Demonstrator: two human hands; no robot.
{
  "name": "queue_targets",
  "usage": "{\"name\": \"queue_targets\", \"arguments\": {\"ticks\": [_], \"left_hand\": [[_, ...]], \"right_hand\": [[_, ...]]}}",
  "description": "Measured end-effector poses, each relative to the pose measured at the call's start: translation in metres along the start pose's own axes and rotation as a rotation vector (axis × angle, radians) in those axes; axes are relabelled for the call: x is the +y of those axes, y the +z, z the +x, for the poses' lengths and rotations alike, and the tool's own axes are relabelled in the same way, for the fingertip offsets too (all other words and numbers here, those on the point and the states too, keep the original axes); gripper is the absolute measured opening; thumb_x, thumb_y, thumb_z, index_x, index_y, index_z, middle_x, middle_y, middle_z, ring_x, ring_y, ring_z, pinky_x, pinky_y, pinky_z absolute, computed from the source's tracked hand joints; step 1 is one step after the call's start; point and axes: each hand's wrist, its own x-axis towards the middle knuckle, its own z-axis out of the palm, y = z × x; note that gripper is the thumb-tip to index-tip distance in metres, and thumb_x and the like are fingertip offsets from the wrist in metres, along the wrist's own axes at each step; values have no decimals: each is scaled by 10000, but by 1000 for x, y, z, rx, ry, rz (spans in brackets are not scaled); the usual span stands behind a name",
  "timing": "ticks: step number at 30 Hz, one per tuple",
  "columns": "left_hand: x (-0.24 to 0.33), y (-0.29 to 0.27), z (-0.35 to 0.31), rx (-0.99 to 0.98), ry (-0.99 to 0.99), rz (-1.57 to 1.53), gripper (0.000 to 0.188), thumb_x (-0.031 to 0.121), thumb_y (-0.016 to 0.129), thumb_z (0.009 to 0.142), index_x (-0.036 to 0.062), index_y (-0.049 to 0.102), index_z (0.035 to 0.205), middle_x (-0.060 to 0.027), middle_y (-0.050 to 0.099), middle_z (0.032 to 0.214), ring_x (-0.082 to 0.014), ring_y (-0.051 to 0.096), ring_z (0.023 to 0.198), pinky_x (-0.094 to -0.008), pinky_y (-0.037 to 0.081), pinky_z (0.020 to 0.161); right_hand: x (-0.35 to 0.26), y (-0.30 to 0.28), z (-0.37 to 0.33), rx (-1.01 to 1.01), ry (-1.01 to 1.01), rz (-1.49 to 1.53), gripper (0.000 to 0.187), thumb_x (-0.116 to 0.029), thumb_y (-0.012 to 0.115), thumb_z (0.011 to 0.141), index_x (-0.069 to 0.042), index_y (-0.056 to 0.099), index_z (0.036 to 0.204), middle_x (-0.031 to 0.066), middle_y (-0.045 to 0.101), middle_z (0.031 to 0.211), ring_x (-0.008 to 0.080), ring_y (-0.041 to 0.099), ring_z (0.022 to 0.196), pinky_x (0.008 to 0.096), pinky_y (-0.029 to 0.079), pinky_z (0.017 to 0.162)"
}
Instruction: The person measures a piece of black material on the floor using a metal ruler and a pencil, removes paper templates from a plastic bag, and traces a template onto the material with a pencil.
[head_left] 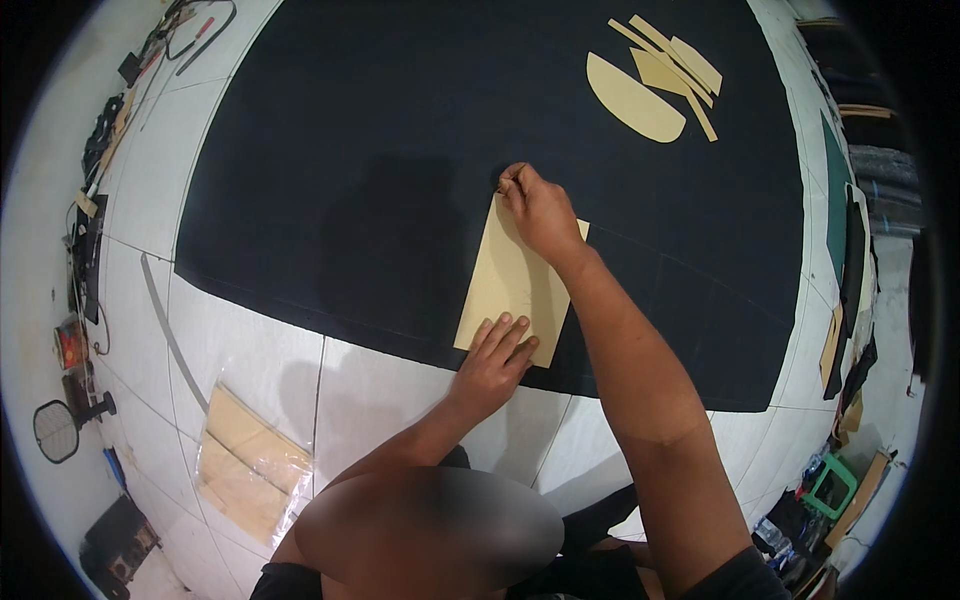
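Observation:
A pale yellow rectangular card pattern point(520, 280) lies on a large sheet of black fabric point(350, 110), close to its near edge. My left hand point(495, 360) presses on the card's near end, fingers spread out flat. At the card's far left corner is my right hand point(540, 212), its fingertips pinched together at the edge. Whatever sits in that pinch is too small and hidden to name. Faint pale lines run on the fabric to the right of the card.
More yellow card pieces, one a half-round point(635, 98) and several narrow strips point(672, 55), lie at the fabric's far right. A clear bag of yellow card point(250, 460) rests on the white tiled floor point(240, 330). A green plastic stool point(830, 485) stands at the lower right.

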Motion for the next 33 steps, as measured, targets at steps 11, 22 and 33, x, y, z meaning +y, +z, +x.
{"name": "queue_targets", "arguments": {"ticks": [11,22,33], "left_hand": [[2,0,3,-2,15,12,392,118,797,829,77,714,1210,-149,573,1419,-377,525,1345,-550,433,1101],[1,0,2,-6,40,-21,378,122,766,863,59,692,1228,-183,577,1405,-422,540,1312,-572,413,1104],[-1,4,0,-69,39,-9,367,154,718,915,62,677,1267,-191,544,1444,-427,483,1364,-589,370,1132]], "right_hand": [[3,-1,-4,48,1,0,173,-148,548,1040,-3,629,1088,214,722,918,388,717,875,450,558,799],[23,-31,-46,164,220,-6,260,-214,528,1044,-6,639,1153,221,724,1058,392,706,1005,457,543,893],[69,-40,-74,419,386,164,235,-192,500,1049,12,596,1116,202,718,958,330,734,897,413,552,826]]}}
